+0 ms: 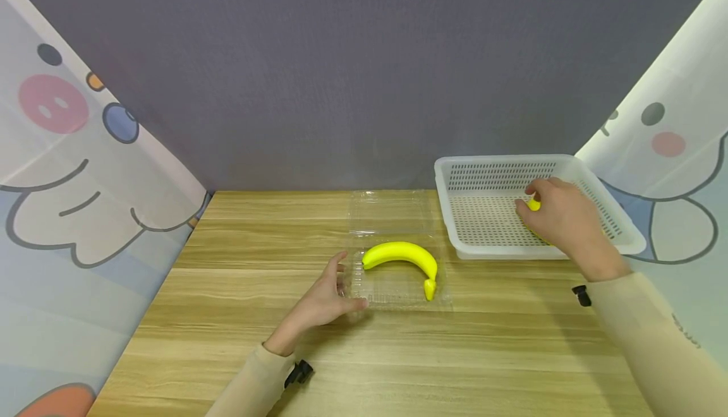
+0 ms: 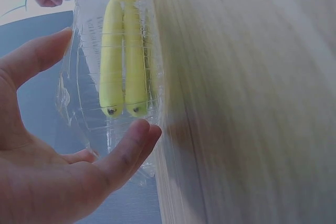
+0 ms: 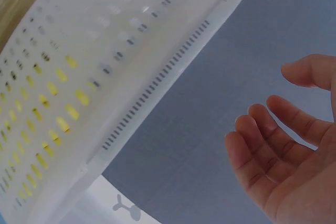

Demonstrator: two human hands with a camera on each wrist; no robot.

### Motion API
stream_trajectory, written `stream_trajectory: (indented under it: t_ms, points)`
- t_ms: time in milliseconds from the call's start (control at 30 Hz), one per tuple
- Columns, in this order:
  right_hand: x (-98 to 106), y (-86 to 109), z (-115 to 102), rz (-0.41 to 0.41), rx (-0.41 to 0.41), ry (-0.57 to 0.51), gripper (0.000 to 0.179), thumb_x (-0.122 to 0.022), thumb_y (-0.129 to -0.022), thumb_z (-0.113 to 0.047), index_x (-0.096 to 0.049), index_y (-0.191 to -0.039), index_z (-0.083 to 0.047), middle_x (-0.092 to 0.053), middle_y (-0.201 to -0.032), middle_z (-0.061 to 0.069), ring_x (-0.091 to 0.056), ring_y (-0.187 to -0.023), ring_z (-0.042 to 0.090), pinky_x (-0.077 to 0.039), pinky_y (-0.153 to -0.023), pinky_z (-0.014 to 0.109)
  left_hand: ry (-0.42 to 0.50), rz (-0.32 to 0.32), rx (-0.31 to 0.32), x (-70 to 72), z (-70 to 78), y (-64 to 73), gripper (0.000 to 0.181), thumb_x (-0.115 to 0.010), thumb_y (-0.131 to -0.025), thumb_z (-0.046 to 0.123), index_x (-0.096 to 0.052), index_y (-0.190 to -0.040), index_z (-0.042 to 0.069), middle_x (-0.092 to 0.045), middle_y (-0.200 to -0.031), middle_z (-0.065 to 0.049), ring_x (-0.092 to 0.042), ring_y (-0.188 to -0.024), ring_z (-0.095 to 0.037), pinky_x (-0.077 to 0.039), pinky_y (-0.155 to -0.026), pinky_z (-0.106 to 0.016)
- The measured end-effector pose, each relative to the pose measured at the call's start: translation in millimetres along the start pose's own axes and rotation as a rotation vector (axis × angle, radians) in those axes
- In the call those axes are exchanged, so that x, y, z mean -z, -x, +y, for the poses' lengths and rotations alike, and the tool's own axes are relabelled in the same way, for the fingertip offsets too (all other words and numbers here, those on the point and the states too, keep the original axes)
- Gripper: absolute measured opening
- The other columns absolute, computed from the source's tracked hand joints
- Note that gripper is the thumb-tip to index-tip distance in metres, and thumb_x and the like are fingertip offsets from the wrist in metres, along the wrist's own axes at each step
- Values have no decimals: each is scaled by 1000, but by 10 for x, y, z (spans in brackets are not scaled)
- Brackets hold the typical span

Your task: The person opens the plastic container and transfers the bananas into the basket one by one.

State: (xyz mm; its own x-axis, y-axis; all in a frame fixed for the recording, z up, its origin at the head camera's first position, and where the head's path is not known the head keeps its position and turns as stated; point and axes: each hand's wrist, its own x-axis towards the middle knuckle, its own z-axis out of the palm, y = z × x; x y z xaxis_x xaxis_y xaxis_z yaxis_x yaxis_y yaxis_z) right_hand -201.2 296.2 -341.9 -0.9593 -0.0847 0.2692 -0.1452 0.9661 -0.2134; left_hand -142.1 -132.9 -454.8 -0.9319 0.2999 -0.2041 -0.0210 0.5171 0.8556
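A yellow banana (image 1: 405,252) lies curved in a clear plastic clamshell box (image 1: 392,287), whose lid (image 1: 390,211) is folded back. My left hand (image 1: 325,294) is at the box's left side, thumb near the front corner and fingers spread along the wall. In the left wrist view two banana shapes (image 2: 112,61) show through the plastic; whether one is a reflection I cannot tell. My right hand (image 1: 563,218) is over the white basket (image 1: 495,253), bent fingers apart and nothing between them in the right wrist view. Something yellow (image 1: 533,205) in the basket is mostly hidden beneath it.
The slotted basket stands at the table's back right, close beside the box. Behind the wooden table (image 1: 227,316) rises a grey panel (image 1: 318,88). Cartoon-printed curtains (image 1: 114,170) hang on both sides.
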Motion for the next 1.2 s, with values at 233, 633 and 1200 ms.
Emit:
stream_trajectory:
  t_ms: [233, 633, 1200]
  points:
    - [2, 47, -105, 13, 27, -42, 35, -67, -93, -27, -65, -110, 4, -67, -99, 27, -63, -77, 39, -49, -48, 46, -2, -5, 4, 1, -9, -5, 115, -90, -77, 32, -15, -162, 14, -38, -153, -20, -52, -126, -39, -48, -100, -57]
    - [5, 129, -271, 42, 81, -57, 33, -69, -92, -25, -67, -109, 3, -67, -100, 27, -63, -82, 40, -52, -60, 53, 14, -11, -6, 2, -37, -20, 116, -90, -77, 33, -14, -162, 14, -37, -154, -22, -51, -127, -41, -48, -100, -58]
    - [42, 196, -492, 68, 120, -104, 29, -68, -92, -25, -68, -108, -1, -66, -99, 19, -61, -87, 34, -51, -62, 54, 0, -9, -12, 2, -38, -20, 116, -90, -77, 33, -14, -162, 14, -40, -152, -19, -53, -122, -36, -49, -97, -54]
